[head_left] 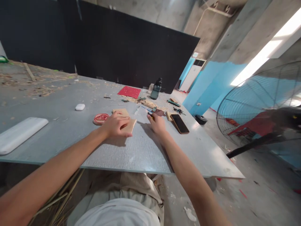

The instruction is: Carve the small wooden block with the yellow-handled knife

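My left hand (115, 124) is closed on a thin, pale wooden board (131, 126), with the thumb at its near edge and the fingers across the top. Part of the board is hidden under that hand. Just left of it lies a round piece with a red carved-looking design (101, 118). My right hand (158, 124) rests on the table to the right of the board, apart from it. Its fingers are closed round a small black-and-yellow tool (150, 115), mostly covered, so its kind is unclear.
Wood shavings, a red sheet (129, 92) and a dark bottle (156, 89) are at the back of the grey table (70, 131). A phone (179, 123) lies right. At left are a white case (80, 107) and a long white object (22, 135). A fan (263, 110) stands beyond the right edge.
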The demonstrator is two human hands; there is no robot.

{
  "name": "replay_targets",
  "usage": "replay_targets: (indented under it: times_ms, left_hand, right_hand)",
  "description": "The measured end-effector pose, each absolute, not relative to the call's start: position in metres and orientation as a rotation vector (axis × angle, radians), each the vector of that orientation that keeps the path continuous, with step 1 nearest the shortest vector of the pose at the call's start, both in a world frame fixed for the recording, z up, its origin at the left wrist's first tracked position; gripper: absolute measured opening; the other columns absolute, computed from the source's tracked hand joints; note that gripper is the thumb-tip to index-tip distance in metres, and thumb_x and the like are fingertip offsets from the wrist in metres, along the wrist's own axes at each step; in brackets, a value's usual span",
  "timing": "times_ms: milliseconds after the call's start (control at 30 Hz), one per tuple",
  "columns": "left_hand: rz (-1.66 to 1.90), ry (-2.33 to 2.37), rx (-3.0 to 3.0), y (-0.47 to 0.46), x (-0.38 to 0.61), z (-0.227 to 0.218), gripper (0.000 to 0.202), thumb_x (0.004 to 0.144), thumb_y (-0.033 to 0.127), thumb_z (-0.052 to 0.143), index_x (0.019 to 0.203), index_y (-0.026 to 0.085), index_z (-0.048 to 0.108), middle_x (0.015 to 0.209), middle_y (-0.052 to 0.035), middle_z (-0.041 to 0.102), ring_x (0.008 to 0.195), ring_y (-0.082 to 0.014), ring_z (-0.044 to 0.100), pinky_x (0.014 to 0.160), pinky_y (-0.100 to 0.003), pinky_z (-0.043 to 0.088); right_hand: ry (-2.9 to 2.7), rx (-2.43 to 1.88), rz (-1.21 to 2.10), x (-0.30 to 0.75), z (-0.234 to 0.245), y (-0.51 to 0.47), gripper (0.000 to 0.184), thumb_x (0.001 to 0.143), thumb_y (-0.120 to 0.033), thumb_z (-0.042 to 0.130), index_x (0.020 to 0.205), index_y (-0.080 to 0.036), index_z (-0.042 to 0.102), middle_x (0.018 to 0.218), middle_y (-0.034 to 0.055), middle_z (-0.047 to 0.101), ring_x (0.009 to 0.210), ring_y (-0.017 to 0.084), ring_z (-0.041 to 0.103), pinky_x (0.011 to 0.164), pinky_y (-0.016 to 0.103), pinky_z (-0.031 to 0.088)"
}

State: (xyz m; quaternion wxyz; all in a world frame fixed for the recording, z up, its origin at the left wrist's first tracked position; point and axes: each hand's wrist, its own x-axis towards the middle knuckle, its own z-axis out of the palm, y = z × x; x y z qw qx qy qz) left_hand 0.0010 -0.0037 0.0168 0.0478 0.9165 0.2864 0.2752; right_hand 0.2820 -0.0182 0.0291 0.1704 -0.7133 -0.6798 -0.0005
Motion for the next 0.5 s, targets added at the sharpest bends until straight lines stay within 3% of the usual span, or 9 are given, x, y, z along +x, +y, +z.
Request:
replay_targets:
  times_ms: [233,500]
  left_hand:
    - [0.875,0.949,2.791,-0.001,-0.010,0.020,0.053,0.087,0.074,0.063,0.074,0.023,0.054,0.081,-0.0025,0.074,0.083,-0.0261,0.068,0.103,-0.051,0.036]
    - [0.968,0.996,2.782,0.000,-0.011,0.019,0.052,0.089,0.070,0.061,0.071,0.023,0.044,0.069,0.0021,0.062,0.069,-0.0202,0.057,0.102,-0.050,0.035]
  right_hand:
    - [-2.340,-1.501,0.164,0.241,0.027,-0.039,0.042,0.112,-0.052,0.043,0.105,-0.022,0.071,0.087,0.0047,0.075,0.077,0.019,0.065,0.069,0.028,0.035]
    - [-2.375,-1.368,0.307,0.245,0.028,-0.043,0.040,0.111,-0.049,0.044,0.100,-0.020,0.068,0.083,0.0021,0.070,0.073,0.016,0.058,0.067,0.026,0.033]
